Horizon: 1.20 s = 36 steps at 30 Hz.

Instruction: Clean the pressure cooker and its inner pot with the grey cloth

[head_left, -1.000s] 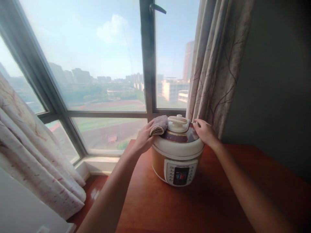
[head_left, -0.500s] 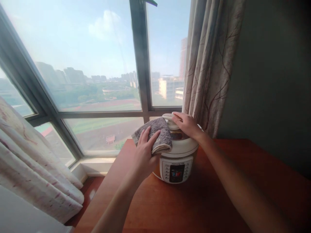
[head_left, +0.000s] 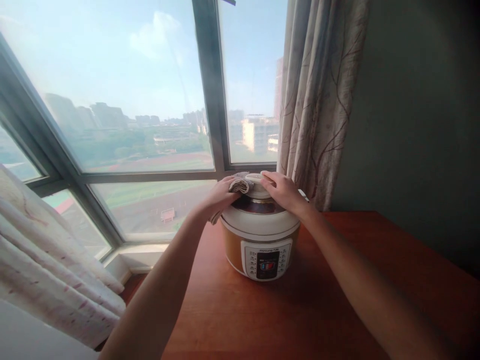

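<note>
With left hand [head_left: 218, 195], gripping a folded cloth [head_left: 240, 186] — seemingly against the lid handle [head_left: 253, 178]; with right hand [head_left: 284, 190], clasping that handle — atop the electric cooker [head_left: 259, 234], upright on the red-brown table [head_left: 232, 315].

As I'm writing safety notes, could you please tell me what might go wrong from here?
The folded cloth in the left hand could slip, since part of it hangs below that hand. The right hand is on the lid handle, so an uneven push might shift the cooker on the table.
</note>
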Each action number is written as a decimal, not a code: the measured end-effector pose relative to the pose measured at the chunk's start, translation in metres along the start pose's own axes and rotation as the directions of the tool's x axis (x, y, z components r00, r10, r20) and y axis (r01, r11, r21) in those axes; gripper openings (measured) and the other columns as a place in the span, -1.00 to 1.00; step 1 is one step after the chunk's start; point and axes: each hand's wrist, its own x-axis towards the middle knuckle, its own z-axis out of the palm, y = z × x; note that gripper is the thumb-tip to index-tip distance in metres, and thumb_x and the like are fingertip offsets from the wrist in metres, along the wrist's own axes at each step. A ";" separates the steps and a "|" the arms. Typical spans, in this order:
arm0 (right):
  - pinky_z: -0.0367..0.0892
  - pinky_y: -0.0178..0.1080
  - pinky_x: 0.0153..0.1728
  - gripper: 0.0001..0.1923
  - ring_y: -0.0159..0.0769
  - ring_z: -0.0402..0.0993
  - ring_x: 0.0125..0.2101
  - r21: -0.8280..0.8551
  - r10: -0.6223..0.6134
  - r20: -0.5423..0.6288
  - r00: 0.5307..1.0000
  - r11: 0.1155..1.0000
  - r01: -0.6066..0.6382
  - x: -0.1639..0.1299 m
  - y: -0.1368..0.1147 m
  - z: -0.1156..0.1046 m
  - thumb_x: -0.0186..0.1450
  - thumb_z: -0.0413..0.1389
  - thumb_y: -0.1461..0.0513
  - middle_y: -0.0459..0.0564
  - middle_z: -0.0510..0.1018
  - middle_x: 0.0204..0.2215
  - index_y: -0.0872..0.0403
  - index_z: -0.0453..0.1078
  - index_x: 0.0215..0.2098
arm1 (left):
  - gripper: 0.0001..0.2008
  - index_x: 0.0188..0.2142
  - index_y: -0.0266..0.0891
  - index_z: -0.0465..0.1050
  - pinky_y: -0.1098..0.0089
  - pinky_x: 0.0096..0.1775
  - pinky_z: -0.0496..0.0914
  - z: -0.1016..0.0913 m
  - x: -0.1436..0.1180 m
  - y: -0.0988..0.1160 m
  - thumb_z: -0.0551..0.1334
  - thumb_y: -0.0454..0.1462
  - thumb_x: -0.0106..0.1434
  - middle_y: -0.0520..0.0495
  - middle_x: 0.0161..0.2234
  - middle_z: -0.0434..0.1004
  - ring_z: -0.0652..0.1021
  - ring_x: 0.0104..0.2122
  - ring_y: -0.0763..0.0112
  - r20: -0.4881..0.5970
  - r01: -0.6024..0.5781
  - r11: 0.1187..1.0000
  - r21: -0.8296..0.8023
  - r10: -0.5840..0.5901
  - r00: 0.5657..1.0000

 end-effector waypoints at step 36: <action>0.38 -0.14 0.07 -0.66 -0.12 0.53 0.03 -0.052 -0.050 -0.020 0.999 0.997 0.049 -0.005 0.003 -0.001 0.43 0.04 0.13 0.09 0.62 0.01 0.05 0.52 0.06 | -0.33 0.29 -0.22 0.33 -0.10 0.31 0.16 0.010 -0.082 0.032 0.18 -0.28 0.15 -0.24 0.39 0.15 0.20 0.36 -0.09 -0.130 0.088 0.981 0.174 -0.066 0.989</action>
